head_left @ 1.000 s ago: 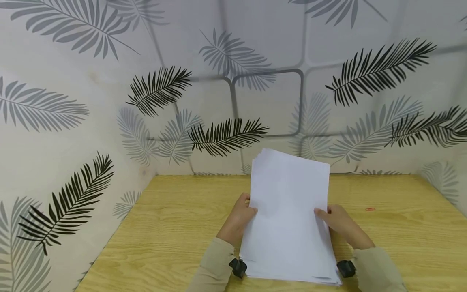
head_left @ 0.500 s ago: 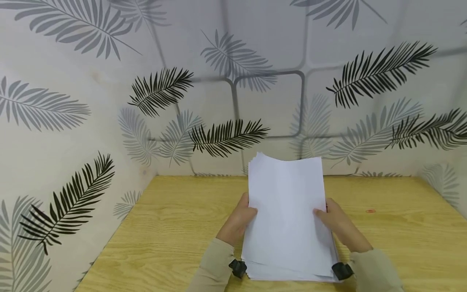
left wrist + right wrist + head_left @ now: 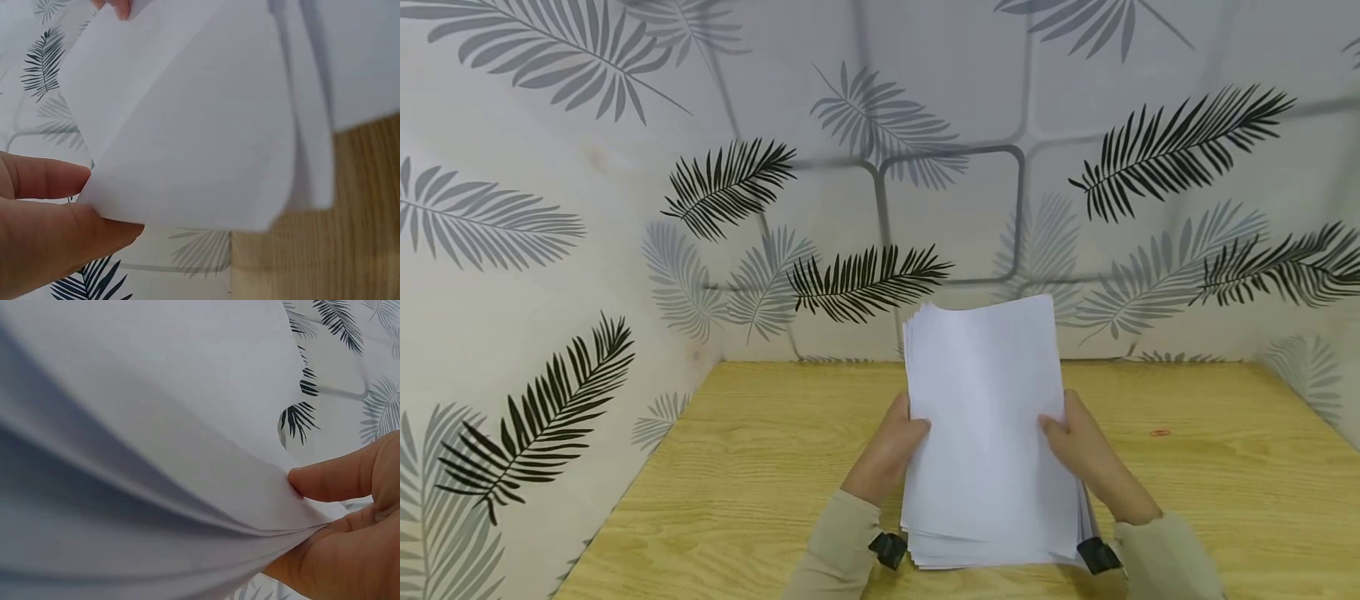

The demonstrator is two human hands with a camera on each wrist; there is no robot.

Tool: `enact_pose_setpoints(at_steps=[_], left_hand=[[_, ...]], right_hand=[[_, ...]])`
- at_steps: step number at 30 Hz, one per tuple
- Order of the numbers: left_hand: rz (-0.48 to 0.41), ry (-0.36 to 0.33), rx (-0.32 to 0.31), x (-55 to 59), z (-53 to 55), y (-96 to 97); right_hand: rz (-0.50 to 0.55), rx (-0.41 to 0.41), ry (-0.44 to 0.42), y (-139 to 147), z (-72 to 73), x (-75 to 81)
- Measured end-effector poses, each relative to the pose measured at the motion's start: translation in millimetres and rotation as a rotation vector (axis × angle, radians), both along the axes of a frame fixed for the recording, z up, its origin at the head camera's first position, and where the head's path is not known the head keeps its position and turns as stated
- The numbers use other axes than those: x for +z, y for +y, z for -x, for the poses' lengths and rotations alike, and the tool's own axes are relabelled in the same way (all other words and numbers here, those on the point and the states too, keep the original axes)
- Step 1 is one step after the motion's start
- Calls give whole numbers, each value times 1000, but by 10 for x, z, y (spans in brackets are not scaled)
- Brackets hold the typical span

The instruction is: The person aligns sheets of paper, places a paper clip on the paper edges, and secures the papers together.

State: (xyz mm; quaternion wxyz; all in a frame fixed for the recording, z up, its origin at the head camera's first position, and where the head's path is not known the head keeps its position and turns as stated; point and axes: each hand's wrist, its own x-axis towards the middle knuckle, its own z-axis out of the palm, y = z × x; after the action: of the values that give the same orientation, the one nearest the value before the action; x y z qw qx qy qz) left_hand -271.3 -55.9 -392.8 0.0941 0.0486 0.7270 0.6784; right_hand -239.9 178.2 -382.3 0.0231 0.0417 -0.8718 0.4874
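Observation:
A stack of white paper sheets (image 3: 988, 433) stands tilted on its lower edge on the wooden table (image 3: 760, 475), top leaning away from me. My left hand (image 3: 891, 450) grips its left edge, thumb on the front sheet. My right hand (image 3: 1086, 458) grips the right edge the same way. In the left wrist view the sheets (image 3: 206, 125) fan apart above the left hand's fingers (image 3: 44, 212). The right wrist view shows the bent sheets (image 3: 137, 450) pinched between thumb and fingers of the right hand (image 3: 337, 519). Beige sleeves cover both forearms.
A small red paper clip (image 3: 1160, 433) lies on the table to the right of the stack. Walls with a leaf pattern (image 3: 865, 279) close in the table at the back and left. Black wrist mounts (image 3: 887, 550) sit at both cuffs.
The stack has swung from leaning right to nearly straight and has risen more upright, its top edge higher against the wall. Both hands have moved slightly inward with it.

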Motion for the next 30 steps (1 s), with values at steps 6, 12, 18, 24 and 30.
enact_pose_setpoints(at_steps=[6, 12, 18, 24, 30], left_hand=[[-58, 77, -15, 61, -44, -53], [-56, 142, -15, 163, -84, -79], [-76, 223, 21, 260, -130, -77], [-61, 376, 48, 288, -143, -61], [-37, 490, 85, 256, -130, -31]], right_hand=[[-3, -42, 143, -10, -49, 39], [47, -38, 267, -27, -105, 103], [94, -57, 444, -86, -150, 163], [138, -86, 586, -108, -136, 145], [253, -47, 674, -90, -91, 85]])
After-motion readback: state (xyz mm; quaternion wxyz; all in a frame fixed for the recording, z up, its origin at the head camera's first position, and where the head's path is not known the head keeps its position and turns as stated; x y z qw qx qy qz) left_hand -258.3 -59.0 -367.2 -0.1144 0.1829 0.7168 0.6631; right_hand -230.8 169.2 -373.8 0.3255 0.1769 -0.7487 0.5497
